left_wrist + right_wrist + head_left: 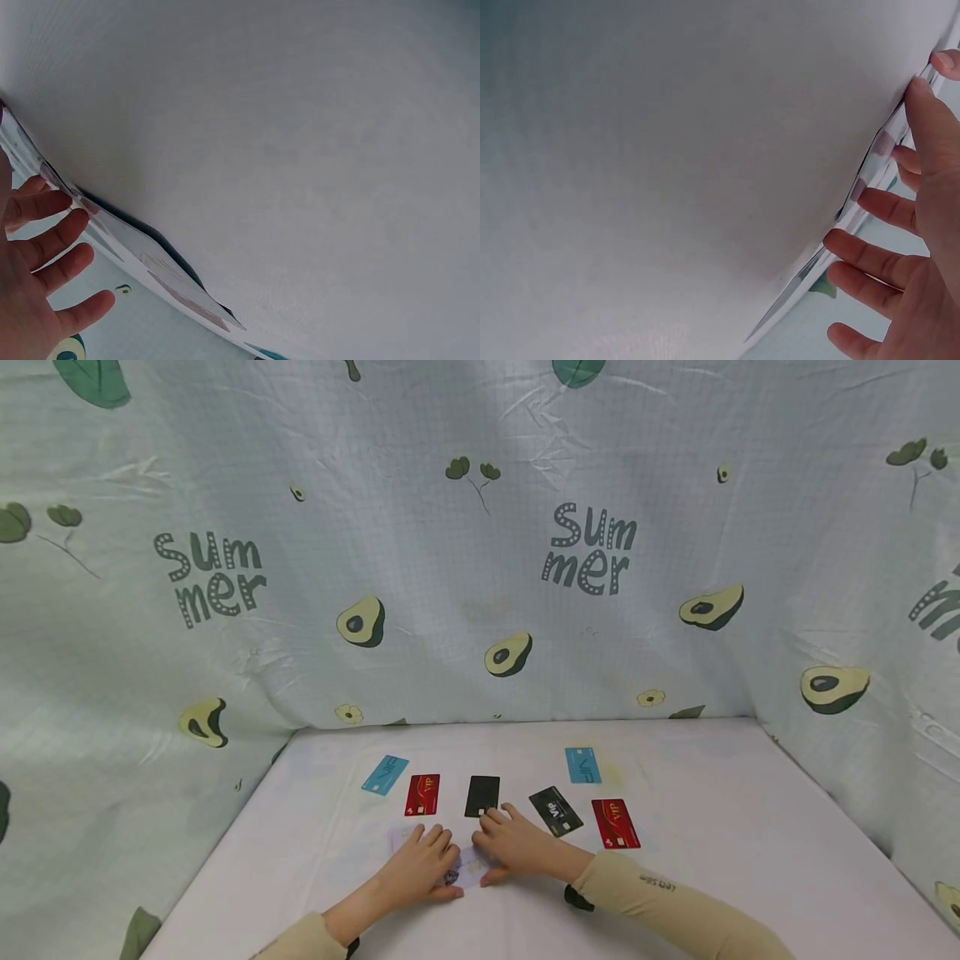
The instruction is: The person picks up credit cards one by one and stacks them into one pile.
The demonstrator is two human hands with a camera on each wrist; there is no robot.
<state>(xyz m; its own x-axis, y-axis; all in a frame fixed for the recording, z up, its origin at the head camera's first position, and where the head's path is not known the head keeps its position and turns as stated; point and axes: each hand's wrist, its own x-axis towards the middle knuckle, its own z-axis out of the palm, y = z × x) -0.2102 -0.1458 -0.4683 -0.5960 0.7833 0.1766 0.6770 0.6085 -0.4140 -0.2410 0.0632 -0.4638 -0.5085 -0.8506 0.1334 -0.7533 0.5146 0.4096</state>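
A pale purple slip of paper, printed like a banknote (pixel 472 870), lies on the white table under both hands. My left hand (pixel 423 866) rests on its left part, fingers pointing away and thumb along the near edge. From the right, my right hand (pixel 517 845) touches the note's right end, its fingertips reaching the near edge of a plain black card (pixel 482 793). Loosely spread fingers (pixel 64 240) show beside the note, seen nearly edge-on (pixel 154 251), in the left wrist view. In the right wrist view the fingers (pixel 877 259) are slightly bent.
Beyond the hands lie a blue VIP card (pixel 386 775) and a red card (pixel 422 795) at left. To the right are a black VIP card (pixel 556 811), another blue card (pixel 582 765) and another red card (pixel 616 823). A printed curtain (pixel 450 568) encloses the table's back and sides.
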